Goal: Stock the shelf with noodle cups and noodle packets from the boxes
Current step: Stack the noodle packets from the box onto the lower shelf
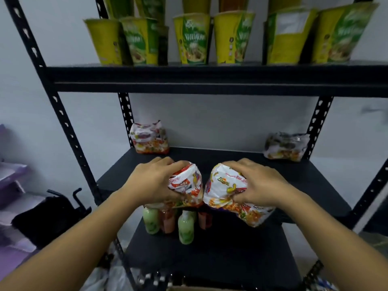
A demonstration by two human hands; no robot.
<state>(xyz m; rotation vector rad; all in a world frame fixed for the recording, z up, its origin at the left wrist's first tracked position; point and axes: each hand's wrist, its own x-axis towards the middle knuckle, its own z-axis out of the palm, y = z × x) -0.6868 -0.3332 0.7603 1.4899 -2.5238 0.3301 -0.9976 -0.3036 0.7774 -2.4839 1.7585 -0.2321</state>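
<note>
Head view, reading from the left: a noodle packet [149,137] stands upright at the back-left corner of the middle shelf [231,160]. It leans close to the rear post, and a knock from anything pushed in ahead of it would likely tip it over.

Next comes the left hand [151,181], fingers curled over the top of a red-and-white packet [186,183] and thumb pressed into its near face, a full squeeze around the soft wrapper. That packet hangs at the shelf's front edge. Whether its bottom rests on the board cannot be told, because the edge is hidden behind it. Directly below, on the lower board, stands a cluster of small bottles [185,227]. If the packet is let go before it is fully over the board, it would probably drop onto them and knock some down.

At the middle the two held packets touch side to side, so shifting one could drag the other askew.

The right hand [258,181] clutches a yellow-printed packet [231,196] the same way, and the wrapper bunches under the fingers. This packet tilts and sags below the shelf edge at its near corner, so it looks the likelier of the two to slide off. Squeezing hard could also crush the brittle noodles inside.

Farther right, another packet [285,145] lies slumped at the back-right corner. Above, the cups [195,38] stand along the upper shelf, well apart from both hands.
</note>
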